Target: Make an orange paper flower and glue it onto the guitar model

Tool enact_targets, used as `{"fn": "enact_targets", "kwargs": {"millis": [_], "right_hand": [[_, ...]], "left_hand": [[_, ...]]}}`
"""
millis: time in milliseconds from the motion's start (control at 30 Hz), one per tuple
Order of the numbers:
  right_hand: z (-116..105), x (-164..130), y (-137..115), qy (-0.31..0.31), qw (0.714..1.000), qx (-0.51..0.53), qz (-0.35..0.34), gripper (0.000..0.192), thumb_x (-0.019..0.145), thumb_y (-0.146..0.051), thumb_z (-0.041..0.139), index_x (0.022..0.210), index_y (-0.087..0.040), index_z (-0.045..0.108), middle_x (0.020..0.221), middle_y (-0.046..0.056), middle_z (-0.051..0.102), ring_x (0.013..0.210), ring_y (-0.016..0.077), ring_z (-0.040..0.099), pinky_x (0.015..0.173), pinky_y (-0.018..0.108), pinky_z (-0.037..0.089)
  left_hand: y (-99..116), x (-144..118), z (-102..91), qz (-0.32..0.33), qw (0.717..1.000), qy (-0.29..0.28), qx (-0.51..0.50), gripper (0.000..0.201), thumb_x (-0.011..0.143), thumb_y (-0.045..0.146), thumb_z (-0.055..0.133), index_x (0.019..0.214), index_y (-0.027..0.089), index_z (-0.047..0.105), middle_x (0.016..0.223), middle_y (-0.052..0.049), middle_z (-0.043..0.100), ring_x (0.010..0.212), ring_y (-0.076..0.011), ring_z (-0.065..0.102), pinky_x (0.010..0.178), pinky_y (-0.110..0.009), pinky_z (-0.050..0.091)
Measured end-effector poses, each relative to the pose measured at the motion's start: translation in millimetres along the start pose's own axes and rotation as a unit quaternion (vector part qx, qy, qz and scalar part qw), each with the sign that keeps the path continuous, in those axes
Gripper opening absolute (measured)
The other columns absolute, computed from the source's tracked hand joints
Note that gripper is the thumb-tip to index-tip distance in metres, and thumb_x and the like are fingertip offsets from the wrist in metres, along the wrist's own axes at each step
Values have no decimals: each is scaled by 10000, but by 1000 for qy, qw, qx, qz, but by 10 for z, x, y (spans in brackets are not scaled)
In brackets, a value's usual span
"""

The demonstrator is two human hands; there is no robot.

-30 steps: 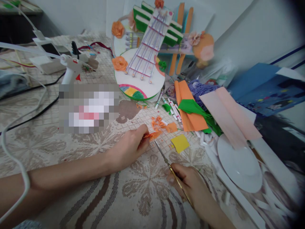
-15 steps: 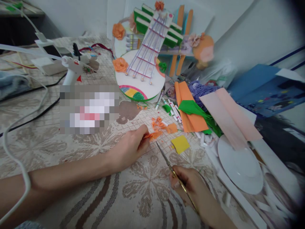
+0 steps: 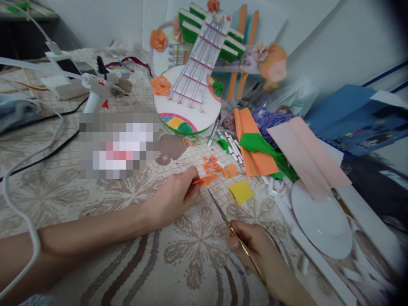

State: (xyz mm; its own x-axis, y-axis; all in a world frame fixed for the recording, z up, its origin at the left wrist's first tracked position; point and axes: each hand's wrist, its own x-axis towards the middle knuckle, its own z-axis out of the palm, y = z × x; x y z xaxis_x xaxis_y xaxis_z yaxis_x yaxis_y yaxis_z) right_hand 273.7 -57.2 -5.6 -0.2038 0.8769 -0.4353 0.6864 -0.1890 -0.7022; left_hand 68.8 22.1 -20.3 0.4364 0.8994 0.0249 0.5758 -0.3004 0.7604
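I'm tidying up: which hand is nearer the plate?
Right. The right hand, holding scissors, is left of the plate; the left hand, pinching orange paper, is farther left.

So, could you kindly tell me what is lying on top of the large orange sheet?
Green paper lies across the orange sheet; the part of the sheet directly beneath it is covered and cannot be seen.

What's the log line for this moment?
left hand: pinching orange paper | right hand: holding scissors | yellow square: on tablecloth
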Motion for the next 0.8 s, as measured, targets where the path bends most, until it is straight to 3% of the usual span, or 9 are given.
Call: {"fn": "enact_targets", "kwargs": {"millis": [267, 800], "right_hand": [[19, 7, 9, 8, 1000, -2, -11, 409, 817, -520, 415, 556, -209, 366, 443, -64, 293, 414, 91, 270, 404, 216, 174], [1, 13, 7, 8, 1000, -11, 2, 346, 801, -433, 457, 553, -209, 365, 451, -58, 316, 427, 95, 289, 404, 210, 196]], "left_hand": [[-6, -8, 8, -5, 1000, -2, -8, 55, 850, 213, 380, 796, 210, 389, 639, 29, 546, 562, -118, 513, 522, -232, 345], [-12, -1, 3, -1, 1000, -3, -6, 63, 860, 219, 371, 801, 207, 390, 640, 29, 538, 560, -114, 502, 524, -231, 343]]}}
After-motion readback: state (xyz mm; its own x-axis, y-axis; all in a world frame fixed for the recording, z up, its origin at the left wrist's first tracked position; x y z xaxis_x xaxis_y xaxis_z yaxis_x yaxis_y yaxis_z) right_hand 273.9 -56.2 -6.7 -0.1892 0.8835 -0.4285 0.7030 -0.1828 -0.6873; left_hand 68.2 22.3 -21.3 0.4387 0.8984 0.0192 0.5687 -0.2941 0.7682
